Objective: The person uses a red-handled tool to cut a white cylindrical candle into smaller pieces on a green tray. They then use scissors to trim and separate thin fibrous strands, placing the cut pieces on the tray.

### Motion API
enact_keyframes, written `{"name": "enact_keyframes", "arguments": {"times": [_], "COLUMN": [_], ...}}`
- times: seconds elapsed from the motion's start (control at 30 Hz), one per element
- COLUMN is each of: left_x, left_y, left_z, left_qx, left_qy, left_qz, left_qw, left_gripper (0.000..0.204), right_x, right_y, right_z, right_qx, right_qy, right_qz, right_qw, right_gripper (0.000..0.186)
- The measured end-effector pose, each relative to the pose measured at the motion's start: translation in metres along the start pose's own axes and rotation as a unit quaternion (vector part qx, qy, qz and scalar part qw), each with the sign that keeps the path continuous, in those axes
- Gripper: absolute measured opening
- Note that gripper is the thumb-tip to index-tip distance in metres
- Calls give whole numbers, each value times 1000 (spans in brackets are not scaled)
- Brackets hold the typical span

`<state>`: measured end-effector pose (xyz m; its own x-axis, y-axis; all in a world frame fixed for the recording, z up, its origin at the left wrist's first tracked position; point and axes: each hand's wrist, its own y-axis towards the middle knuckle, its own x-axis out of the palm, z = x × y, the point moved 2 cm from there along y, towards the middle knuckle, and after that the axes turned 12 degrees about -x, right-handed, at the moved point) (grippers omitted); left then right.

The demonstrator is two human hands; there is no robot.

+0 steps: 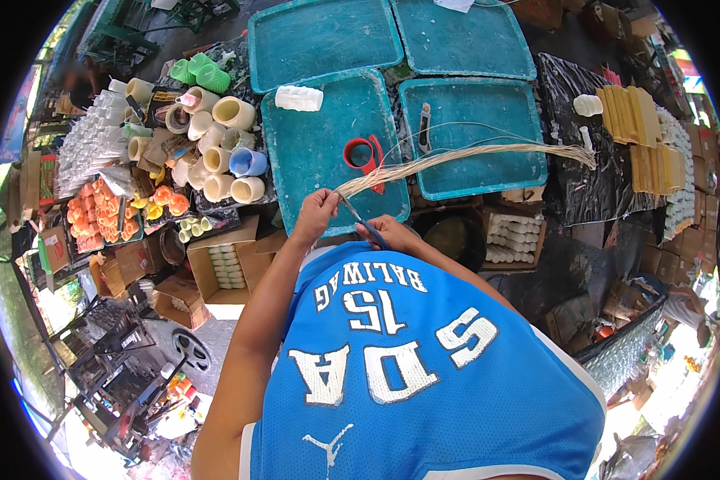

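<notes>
A long bundle of thin cream cords (456, 160) stretches across the teal trays, fanning out at its right end. My left hand (318, 213) is closed round the bundle's near left end. In my right hand (394, 235) is a pair of scissors (350, 208) with dark handles, its blades pointing up-left to the cord ends beside my left fingers. Whether the blades are parted is too small to tell. Just beyond the cords, a red tape dispenser (367, 162) lies on the near left tray (296, 160). A utility knife (425, 128) rests on the near right tray (480, 112).
A white ribbed candle (299, 98) lies on the near left tray. Cream cylinder moulds (234, 113), orange pieces (96, 212) and white pieces (96, 136) crowd the left. Yellow wax-like sheets (632, 116) are stacked at right. Cardboard boxes (224, 272) of white pieces stand below the table edge.
</notes>
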<state>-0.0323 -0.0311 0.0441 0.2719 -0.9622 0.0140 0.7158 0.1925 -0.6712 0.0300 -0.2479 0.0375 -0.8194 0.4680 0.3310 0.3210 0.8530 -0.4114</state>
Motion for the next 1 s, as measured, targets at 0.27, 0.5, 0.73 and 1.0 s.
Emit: {"name": "enact_keyframes", "arguments": {"times": [0.27, 0.5, 0.73, 1.0], "left_x": [3, -7, -12, 3], "left_y": [0, 2, 0, 3], "left_z": [1, 7, 10, -10], "left_qx": [-20, -32, -66, 3], "left_qy": [4, 11, -26, 65], "left_qz": [-48, -58, -38, 42], "left_qw": [999, 998, 997, 997], "left_gripper": [26, 26, 29, 31], "right_x": [-2, 0, 2, 4], "right_y": [2, -4, -3, 4], "right_z": [-4, 1, -5, 0], "right_qx": [-5, 23, 23, 13], "right_qy": [35, 5, 18, 38], "right_qz": [-7, 13, 13, 4], "right_qw": [999, 1000, 999, 999], "right_gripper": [56, 49, 51, 57]}}
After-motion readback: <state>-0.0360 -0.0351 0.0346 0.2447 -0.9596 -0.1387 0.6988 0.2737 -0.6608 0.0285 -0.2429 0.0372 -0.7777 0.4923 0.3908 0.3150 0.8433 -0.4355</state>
